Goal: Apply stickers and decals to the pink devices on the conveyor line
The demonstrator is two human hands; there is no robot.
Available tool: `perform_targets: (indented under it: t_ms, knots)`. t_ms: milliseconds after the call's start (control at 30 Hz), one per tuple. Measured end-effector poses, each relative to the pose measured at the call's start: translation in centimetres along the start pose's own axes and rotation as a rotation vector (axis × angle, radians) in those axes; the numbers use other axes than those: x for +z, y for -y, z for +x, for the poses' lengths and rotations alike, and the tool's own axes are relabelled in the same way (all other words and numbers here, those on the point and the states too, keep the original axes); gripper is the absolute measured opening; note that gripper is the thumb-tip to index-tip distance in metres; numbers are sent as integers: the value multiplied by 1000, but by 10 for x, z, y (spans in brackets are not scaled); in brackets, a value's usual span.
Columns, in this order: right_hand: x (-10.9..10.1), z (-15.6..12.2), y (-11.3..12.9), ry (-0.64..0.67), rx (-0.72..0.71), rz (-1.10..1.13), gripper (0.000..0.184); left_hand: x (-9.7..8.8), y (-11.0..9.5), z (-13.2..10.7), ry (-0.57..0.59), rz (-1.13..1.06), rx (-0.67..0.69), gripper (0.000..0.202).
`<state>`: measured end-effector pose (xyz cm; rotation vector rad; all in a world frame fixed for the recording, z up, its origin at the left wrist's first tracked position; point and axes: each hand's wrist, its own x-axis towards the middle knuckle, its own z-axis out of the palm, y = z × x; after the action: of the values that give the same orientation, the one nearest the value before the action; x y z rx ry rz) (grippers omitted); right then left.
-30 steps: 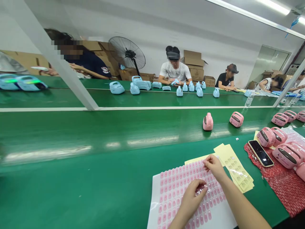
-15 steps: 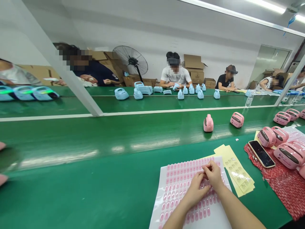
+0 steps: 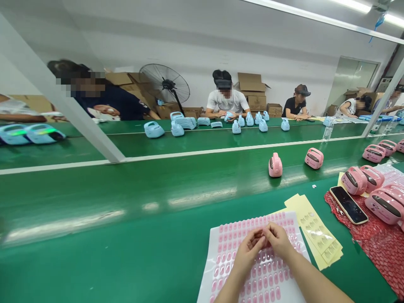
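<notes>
A white sheet (image 3: 207,261) bearing rows of small pink oval pieces lies on the green table in front of me. Over its upper part, my left hand (image 3: 249,251) is closed, thumb and fingers curled together. My right hand (image 3: 278,240) pinches at the same spot, its fingertips touching those of the left. Whatever sits between the fingertips is too small or hidden to make out. Pale yellow sheets (image 3: 318,229) with small clear shapes rest just right of the white sheet, partly beneath it.
A phone (image 3: 349,205) lies on red bubble wrap (image 3: 375,248) at the right, by several pink handled devices (image 3: 386,204). Two more pink devices (image 3: 275,165) stand on the green belt (image 3: 189,172). Across it, people work beside blue devices (image 3: 154,129). A slanted white post (image 3: 72,105) rises at left.
Both hands have shifted slightly left and down over the sheet, fingertips still together. My view has turned a little to the right.
</notes>
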<state>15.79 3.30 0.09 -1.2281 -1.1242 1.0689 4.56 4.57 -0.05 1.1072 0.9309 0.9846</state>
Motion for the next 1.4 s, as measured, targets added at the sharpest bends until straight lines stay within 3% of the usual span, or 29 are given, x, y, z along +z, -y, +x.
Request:
perform_targets:
  t_ms: [100,300,567,700,867,1200,1400]
  knots:
    - [-1,-3,1,106,30,15,50,0,0,-3,60,74,30,48]
    - [0,-8,7,191,38,27,56,-3,-19,-14,-1,407,226,26]
    - [0,-8,4,227,170,104,58,0,-20,-21,117,521,158,31]
    - [-1,-8,5,219,183,92,57,4,-17,-23,68,563,142,36]
    - [-3,-6,10,184,133,42,56,3,-19,-22,90,629,139,40]
    - [-3,-3,16,124,104,-3,43,8,-19,-25,17,533,121,39]
    - [-1,-4,18,126,149,-17,33,6,-25,-23,90,592,98,34]
